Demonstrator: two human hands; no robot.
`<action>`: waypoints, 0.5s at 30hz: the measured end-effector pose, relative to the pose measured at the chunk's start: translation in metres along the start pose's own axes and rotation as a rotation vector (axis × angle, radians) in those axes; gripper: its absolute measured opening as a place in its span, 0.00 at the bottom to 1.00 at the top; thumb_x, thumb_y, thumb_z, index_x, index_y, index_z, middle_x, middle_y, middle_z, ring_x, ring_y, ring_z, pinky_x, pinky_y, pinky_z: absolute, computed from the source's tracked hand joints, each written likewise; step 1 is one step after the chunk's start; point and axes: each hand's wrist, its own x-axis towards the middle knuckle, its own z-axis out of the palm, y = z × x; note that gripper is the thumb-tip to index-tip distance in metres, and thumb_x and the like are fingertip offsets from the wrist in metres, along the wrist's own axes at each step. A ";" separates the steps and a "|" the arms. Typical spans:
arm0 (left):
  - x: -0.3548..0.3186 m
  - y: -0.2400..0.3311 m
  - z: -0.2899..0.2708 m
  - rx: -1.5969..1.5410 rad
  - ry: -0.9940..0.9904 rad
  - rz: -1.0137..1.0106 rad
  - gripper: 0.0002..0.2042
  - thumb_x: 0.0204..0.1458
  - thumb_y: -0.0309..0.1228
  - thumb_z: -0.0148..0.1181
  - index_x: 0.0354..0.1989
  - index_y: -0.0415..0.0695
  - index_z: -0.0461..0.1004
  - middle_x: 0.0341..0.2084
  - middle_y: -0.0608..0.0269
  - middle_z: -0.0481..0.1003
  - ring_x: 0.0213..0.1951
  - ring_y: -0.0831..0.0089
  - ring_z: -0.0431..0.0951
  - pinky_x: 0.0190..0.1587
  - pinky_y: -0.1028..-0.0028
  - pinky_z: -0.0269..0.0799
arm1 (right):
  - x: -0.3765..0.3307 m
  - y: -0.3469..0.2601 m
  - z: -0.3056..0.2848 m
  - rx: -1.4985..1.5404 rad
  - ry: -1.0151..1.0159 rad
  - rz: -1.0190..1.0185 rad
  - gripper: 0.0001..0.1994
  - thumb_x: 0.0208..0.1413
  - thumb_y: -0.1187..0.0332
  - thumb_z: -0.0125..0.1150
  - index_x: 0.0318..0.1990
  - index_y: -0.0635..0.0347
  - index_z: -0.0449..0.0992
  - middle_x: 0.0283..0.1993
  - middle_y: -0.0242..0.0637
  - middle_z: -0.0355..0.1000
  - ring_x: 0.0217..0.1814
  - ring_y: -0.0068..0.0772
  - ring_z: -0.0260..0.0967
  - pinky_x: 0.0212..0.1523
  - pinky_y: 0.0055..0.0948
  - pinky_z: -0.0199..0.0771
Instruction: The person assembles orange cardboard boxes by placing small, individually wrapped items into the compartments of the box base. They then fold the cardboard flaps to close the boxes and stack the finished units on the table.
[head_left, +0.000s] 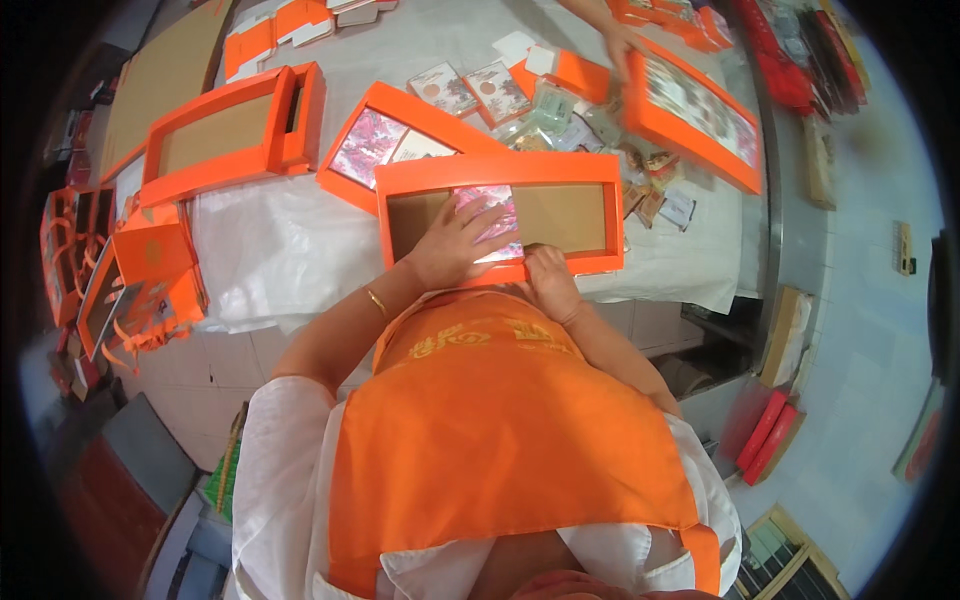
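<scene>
We've got a long table covered in white plastic sheeting across the upper half of the frame. Our orange cloth apron with yellow print fills the lower centre. Large brown cardboard sheet, upper left.

Orange rectangular boxes next. Shallow orange box with a brown inside: centre of frame, just above the apron, in front of us. Behind it, partly overlapped, sits a tilted orange box with pink printed pieces inside. Left of that, upper left, we see a pair of orange frame-like trays with brown bases. Upper right: orange box with a picture-covered face, tilted, a co-worker's hand at its left end. Orange bags sit at the left edge of the table.

Our hands: left hand is spread wide, palm down, fingers across the pink-and-white printed rectangular piece, which sits in the centre box near its middle. Right hand is curled at the box's near rim, right of the piece; can't tell whether it grips anything.

Smaller stuff: two square picture-printed cartons upper centre, then small mixed packets right of the centre box.
</scene>
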 end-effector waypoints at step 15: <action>-0.001 -0.006 0.005 0.027 -0.034 -0.030 0.38 0.41 0.37 0.70 0.66 0.66 0.64 0.66 0.66 0.60 0.66 0.60 0.58 0.70 0.50 0.50 | -0.003 0.002 -0.006 0.088 0.063 -0.053 0.19 0.45 0.69 0.69 0.44 0.63 0.70 0.43 0.44 0.69 0.50 0.51 0.66 0.54 0.46 0.65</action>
